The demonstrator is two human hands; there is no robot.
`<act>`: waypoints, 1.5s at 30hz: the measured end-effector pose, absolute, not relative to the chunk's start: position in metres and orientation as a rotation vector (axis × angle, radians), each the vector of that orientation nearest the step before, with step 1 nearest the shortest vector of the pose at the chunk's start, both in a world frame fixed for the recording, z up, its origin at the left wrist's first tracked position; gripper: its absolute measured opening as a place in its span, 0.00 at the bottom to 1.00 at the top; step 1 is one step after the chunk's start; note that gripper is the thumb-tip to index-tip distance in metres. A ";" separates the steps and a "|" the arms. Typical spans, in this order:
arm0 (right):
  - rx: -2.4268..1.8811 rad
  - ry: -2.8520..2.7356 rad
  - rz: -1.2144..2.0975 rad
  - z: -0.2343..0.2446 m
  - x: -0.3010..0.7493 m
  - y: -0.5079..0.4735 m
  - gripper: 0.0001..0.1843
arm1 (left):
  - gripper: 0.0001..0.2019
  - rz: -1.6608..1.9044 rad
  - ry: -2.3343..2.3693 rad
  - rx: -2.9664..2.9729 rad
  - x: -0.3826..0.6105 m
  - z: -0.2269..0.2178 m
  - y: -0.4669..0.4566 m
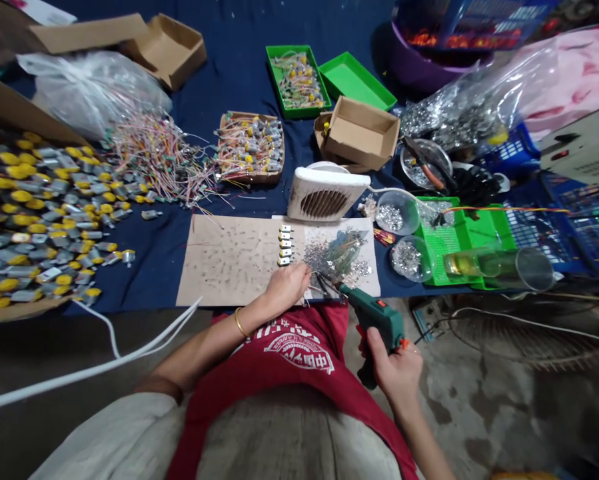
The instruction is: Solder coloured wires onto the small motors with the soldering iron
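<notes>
My right hand (396, 363) is wrapped round the grip of a green soldering gun (379, 313), its thumb on the back of the body. The gun's thin tip points left, over the front edge of the work board (229, 260). My left hand (290, 285) is closed in a pinch near that tip, and what its fingers hold is too small to make out. Just beyond the left hand stands a short row of small motors (284, 245) with pale end caps. Right of them, a heap of tiny metal bits (324, 253) lies on the board.
Behind the board stands a white vent fan (326, 193). Loose yellow-capped motors (34, 220) and a tangle of wires (154, 157) are at left. A carton of wired motors (252, 147) lies farther back. At right are cups of metal parts (410, 257) and a green tray (494, 230).
</notes>
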State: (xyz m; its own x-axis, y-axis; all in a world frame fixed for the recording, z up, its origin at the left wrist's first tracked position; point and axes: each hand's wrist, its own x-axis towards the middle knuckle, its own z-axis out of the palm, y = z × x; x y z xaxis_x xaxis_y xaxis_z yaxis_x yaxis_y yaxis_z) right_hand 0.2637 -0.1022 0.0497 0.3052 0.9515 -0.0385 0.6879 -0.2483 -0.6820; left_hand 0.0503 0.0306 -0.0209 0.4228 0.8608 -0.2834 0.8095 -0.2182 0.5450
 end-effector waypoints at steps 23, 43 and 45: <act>-1.990 -1.621 0.413 0.061 0.264 -0.093 0.31 | 0.13 -0.124 1.364 2.019 0.052 0.001 0.045; -1.971 -1.584 0.385 0.063 0.266 -0.094 0.30 | 0.14 -0.115 1.342 2.117 0.055 0.007 0.047; -1.962 -1.586 0.397 0.062 0.266 -0.095 0.31 | 0.13 -0.098 1.367 2.069 0.054 0.004 0.043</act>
